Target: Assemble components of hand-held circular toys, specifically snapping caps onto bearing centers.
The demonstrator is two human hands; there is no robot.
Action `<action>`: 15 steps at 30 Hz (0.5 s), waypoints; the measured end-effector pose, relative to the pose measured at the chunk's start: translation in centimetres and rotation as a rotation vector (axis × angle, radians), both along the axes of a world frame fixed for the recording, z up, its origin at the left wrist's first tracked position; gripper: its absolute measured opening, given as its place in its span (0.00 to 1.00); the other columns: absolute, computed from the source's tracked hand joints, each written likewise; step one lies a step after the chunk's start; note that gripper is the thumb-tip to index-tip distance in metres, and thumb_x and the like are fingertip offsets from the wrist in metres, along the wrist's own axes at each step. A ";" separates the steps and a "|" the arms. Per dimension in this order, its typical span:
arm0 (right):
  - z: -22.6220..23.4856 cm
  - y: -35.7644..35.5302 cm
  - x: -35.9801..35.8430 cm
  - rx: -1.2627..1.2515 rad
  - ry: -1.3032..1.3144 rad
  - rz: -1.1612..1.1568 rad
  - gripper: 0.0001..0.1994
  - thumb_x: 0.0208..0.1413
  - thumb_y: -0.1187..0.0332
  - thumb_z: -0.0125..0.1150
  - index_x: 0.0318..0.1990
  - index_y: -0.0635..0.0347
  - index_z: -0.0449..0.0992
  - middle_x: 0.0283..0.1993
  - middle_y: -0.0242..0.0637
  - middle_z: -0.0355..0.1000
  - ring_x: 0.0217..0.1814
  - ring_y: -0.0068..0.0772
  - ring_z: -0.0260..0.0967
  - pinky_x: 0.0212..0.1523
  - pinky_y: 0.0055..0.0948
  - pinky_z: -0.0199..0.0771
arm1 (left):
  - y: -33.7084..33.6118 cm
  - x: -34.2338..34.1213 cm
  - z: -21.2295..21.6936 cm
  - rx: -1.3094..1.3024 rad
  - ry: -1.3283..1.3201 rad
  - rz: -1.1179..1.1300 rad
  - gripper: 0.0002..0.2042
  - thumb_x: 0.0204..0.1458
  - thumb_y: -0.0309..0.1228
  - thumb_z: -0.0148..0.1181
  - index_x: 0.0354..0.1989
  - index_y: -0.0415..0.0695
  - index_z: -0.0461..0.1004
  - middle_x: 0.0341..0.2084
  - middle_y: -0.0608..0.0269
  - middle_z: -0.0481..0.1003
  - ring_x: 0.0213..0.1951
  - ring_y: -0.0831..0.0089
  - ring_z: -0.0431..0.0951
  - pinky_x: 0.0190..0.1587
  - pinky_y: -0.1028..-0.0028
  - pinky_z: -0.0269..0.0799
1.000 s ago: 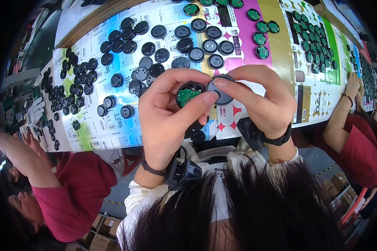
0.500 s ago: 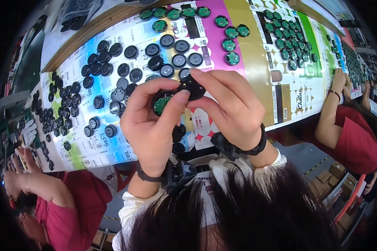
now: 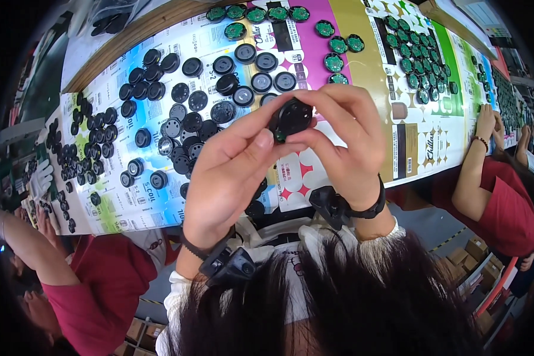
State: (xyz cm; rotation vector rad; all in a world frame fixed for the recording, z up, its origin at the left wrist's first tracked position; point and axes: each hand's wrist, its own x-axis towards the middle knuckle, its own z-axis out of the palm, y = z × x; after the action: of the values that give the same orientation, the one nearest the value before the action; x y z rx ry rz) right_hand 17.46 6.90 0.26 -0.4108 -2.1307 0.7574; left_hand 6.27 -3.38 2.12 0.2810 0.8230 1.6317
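Your left hand (image 3: 231,172) and right hand (image 3: 344,145) now pinch one black round cap (image 3: 291,117) in a shared grip; the green disc, exposed earlier, is nearly covered, suggesting the halves have joined.

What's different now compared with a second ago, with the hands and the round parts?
The green board, then visible beside the black cap, is now almost covered by the black cap, pressed together between left hand and right hand. Both hands keep their grip; the loose black caps on the table lie as before.
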 end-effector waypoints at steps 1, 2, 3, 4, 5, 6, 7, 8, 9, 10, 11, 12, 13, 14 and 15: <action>0.2 0.1 0.0 0.033 0.014 -0.003 0.21 0.27 0.75 0.65 0.37 0.65 0.72 0.34 0.38 0.64 0.32 0.31 0.64 0.31 0.24 0.65 | -0.1 -0.3 0.2 -0.013 0.060 -0.039 0.18 0.51 0.25 0.46 0.51 0.34 0.59 0.45 0.52 0.65 0.47 0.67 0.66 0.44 0.74 0.66; 0.4 0.1 0.0 0.031 0.013 -0.004 0.21 0.27 0.75 0.65 0.37 0.65 0.72 0.34 0.38 0.64 0.32 0.31 0.64 0.31 0.24 0.65 | -0.3 -0.5 0.3 -0.026 0.120 -0.079 0.18 0.51 0.25 0.47 0.51 0.33 0.58 0.46 0.51 0.65 0.48 0.66 0.66 0.46 0.73 0.66; 0.6 0.0 0.1 0.010 0.008 0.017 0.21 0.26 0.74 0.65 0.36 0.65 0.72 0.34 0.38 0.64 0.33 0.31 0.64 0.31 0.24 0.65 | -0.4 -0.7 0.1 -0.028 0.119 -0.080 0.18 0.51 0.25 0.47 0.51 0.33 0.58 0.46 0.51 0.65 0.48 0.66 0.66 0.46 0.73 0.66; 0.9 -0.1 0.2 -0.011 0.003 0.038 0.21 0.26 0.73 0.66 0.36 0.65 0.72 0.34 0.38 0.64 0.33 0.31 0.64 0.31 0.24 0.65 | -0.5 -0.9 -0.2 0.022 0.112 -0.093 0.19 0.50 0.25 0.48 0.50 0.33 0.59 0.45 0.51 0.65 0.47 0.67 0.67 0.46 0.73 0.66; 1.1 -0.3 0.3 -0.032 -0.002 0.059 0.22 0.26 0.72 0.66 0.36 0.65 0.73 0.34 0.38 0.64 0.33 0.31 0.64 0.31 0.23 0.65 | -0.6 -1.1 -0.5 0.072 0.104 -0.106 0.19 0.49 0.25 0.50 0.50 0.33 0.59 0.45 0.51 0.66 0.46 0.67 0.68 0.46 0.73 0.66; 1.3 -0.4 0.3 -0.035 -0.001 0.060 0.22 0.26 0.72 0.66 0.36 0.65 0.73 0.34 0.38 0.64 0.33 0.31 0.64 0.31 0.23 0.65 | -0.8 -1.2 -0.7 0.119 0.099 -0.116 0.20 0.48 0.26 0.51 0.50 0.33 0.59 0.44 0.51 0.66 0.45 0.67 0.69 0.46 0.73 0.66; 1.6 -0.6 0.4 -0.049 0.038 0.047 0.21 0.26 0.73 0.66 0.36 0.64 0.73 0.33 0.38 0.64 0.32 0.31 0.63 0.30 0.24 0.65 | -0.8 -1.1 -0.9 0.116 0.099 -0.115 0.20 0.48 0.26 0.51 0.50 0.33 0.59 0.44 0.51 0.66 0.45 0.67 0.69 0.46 0.73 0.66; 1.8 -0.7 0.5 -0.063 0.077 0.033 0.21 0.26 0.73 0.66 0.36 0.63 0.73 0.32 0.38 0.64 0.31 0.31 0.63 0.29 0.24 0.65 | -0.7 -1.0 -1.0 0.149 0.061 -0.092 0.21 0.47 0.26 0.53 0.49 0.33 0.60 0.43 0.51 0.67 0.44 0.67 0.70 0.45 0.73 0.66; 2.0 -0.8 0.6 -0.078 0.116 0.018 0.21 0.26 0.73 0.65 0.36 0.62 0.73 0.32 0.38 0.65 0.30 0.31 0.63 0.28 0.24 0.65 | -0.5 -0.8 -1.1 0.182 0.022 -0.069 0.22 0.46 0.27 0.54 0.49 0.32 0.60 0.42 0.51 0.68 0.43 0.67 0.70 0.45 0.74 0.67; 2.0 -0.8 0.7 -0.080 0.116 0.017 0.21 0.26 0.73 0.65 0.36 0.62 0.73 0.32 0.38 0.65 0.30 0.31 0.63 0.28 0.24 0.65 | -0.4 -0.7 -1.2 0.215 -0.017 -0.047 0.23 0.44 0.28 0.56 0.49 0.32 0.60 0.41 0.51 0.69 0.42 0.68 0.71 0.44 0.74 0.67; 2.1 -0.8 0.8 -0.070 0.095 0.053 0.21 0.26 0.72 0.66 0.36 0.63 0.73 0.33 0.37 0.64 0.31 0.31 0.63 0.29 0.23 0.65 | -0.4 -0.7 -1.2 0.212 -0.018 -0.048 0.23 0.44 0.28 0.56 0.49 0.32 0.60 0.41 0.51 0.69 0.42 0.68 0.71 0.44 0.74 0.67; 2.1 -0.8 0.9 -0.059 0.073 0.089 0.22 0.25 0.71 0.67 0.36 0.63 0.73 0.34 0.37 0.63 0.32 0.30 0.63 0.30 0.23 0.65 | -0.5 -0.8 -1.2 0.194 -0.018 -0.059 0.23 0.44 0.29 0.57 0.49 0.32 0.60 0.40 0.52 0.69 0.41 0.68 0.72 0.44 0.74 0.68; 2.1 -0.8 0.9 -0.049 0.052 0.126 0.23 0.25 0.71 0.67 0.36 0.64 0.73 0.34 0.37 0.62 0.34 0.29 0.63 0.31 0.23 0.64 | -0.5 -0.9 -1.1 0.175 -0.019 -0.071 0.24 0.43 0.31 0.58 0.48 0.32 0.61 0.39 0.52 0.70 0.41 0.68 0.72 0.43 0.74 0.68; 2.2 -0.8 1.0 -0.051 0.050 0.124 0.23 0.25 0.71 0.67 0.36 0.64 0.73 0.34 0.37 0.62 0.34 0.29 0.63 0.31 0.23 0.64 | -0.5 -0.9 -1.1 0.158 -0.020 -0.083 0.25 0.42 0.32 0.59 0.48 0.32 0.61 0.38 0.52 0.71 0.40 0.68 0.72 0.43 0.74 0.68; 2.3 -0.7 0.9 -0.038 0.052 0.131 0.23 0.24 0.71 0.67 0.36 0.64 0.73 0.34 0.37 0.62 0.34 0.29 0.63 0.30 0.23 0.64 | -0.5 -0.9 -1.1 0.156 -0.021 -0.084 0.25 0.42 0.32 0.59 0.48 0.32 0.61 0.38 0.52 0.71 0.40 0.68 0.72 0.43 0.74 0.68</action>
State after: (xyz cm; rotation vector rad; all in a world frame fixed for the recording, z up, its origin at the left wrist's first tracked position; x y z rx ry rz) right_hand 18.38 6.17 2.52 -0.2702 -2.1128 0.8743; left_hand 5.41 -3.86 1.03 0.4024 0.6598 1.6194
